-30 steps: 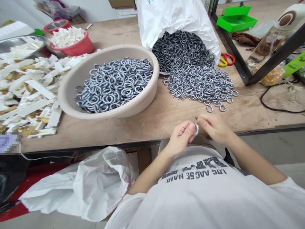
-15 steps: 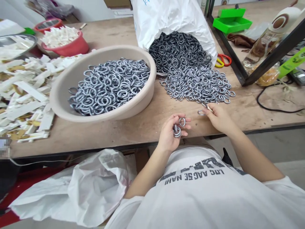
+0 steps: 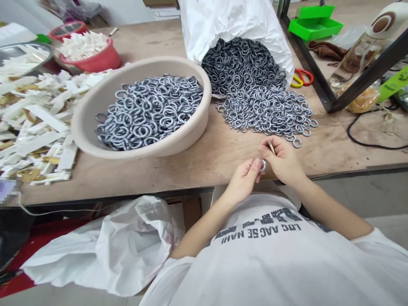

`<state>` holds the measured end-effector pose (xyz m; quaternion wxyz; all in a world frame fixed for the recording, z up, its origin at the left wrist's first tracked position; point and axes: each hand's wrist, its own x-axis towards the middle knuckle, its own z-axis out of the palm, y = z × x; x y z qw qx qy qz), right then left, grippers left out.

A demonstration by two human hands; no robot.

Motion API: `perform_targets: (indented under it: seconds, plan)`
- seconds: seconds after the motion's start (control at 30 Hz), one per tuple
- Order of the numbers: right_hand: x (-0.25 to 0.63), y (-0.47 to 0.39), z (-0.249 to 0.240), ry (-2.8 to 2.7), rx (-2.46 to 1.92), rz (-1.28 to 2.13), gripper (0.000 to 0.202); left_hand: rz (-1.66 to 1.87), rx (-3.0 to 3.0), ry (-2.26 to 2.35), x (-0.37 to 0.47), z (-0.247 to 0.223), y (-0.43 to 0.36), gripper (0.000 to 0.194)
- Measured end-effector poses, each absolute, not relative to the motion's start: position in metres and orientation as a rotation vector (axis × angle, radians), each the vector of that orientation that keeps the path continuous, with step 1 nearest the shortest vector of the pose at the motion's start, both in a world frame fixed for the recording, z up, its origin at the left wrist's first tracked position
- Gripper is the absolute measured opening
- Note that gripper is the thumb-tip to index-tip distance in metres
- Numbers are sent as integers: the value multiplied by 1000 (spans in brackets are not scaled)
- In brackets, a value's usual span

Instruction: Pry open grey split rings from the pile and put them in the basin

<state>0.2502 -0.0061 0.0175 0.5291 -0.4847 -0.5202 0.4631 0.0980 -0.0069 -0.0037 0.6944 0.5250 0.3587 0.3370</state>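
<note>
Close to the table's front edge, my left hand (image 3: pixel 245 179) is closed, with a shiny grey ring (image 3: pixel 263 165) pinched at its fingertips. Any other rings inside that hand are hidden. Just right of it and almost touching, my right hand (image 3: pixel 283 160) grips a thin, pale, pointed tool (image 3: pixel 271 147); its exact kind cannot be made out. Beyond the hands, a loose pile of grey rings (image 3: pixel 270 108) spreads from the mouth of a white sack (image 3: pixel 236 19) lying on its side. A large beige basin (image 3: pixel 178 146) to the left holds many similar rings.
White and tan plastic strips (image 3: pixel 44 144) cover the table's left side, near a red bowl (image 3: pixel 95 61) of white pieces. Scissors (image 3: pixel 304 77) lie right of the sack. A dark metal frame (image 3: pixel 328 95), a bottle (image 3: pixel 357 57) and a black cable (image 3: pixel 353 138) are at right.
My left hand has turned over and closed, moving right and bringing a ring to its fingertips. My right hand has drawn slightly left, so both hands now meet.
</note>
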Motion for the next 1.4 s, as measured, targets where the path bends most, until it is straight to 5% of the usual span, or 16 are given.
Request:
perform_targets:
  seconds: [0.33, 0.57, 0.93, 1.1, 1.4]
  plan:
    - [257, -15, 13, -1566, -1169, 1062, 29, 730, 674, 723, 103, 3, -14, 52]
    - [261, -31, 19, -2049, -1328, 302, 40, 790, 578, 721, 104, 7, -13, 49]
    - [259, -33, 14, -2088, -1331, 313, 40, 823, 621, 733, 109, 5, -18, 49]
    - [298, -12, 7, -1760, -1695, 247, 49, 683, 661, 759, 103, 4, -25, 51]
    - [369, -16, -9, -1887, -2204, -155, 34, 1728, 1832, 1403, -9, 99, 73, 32]
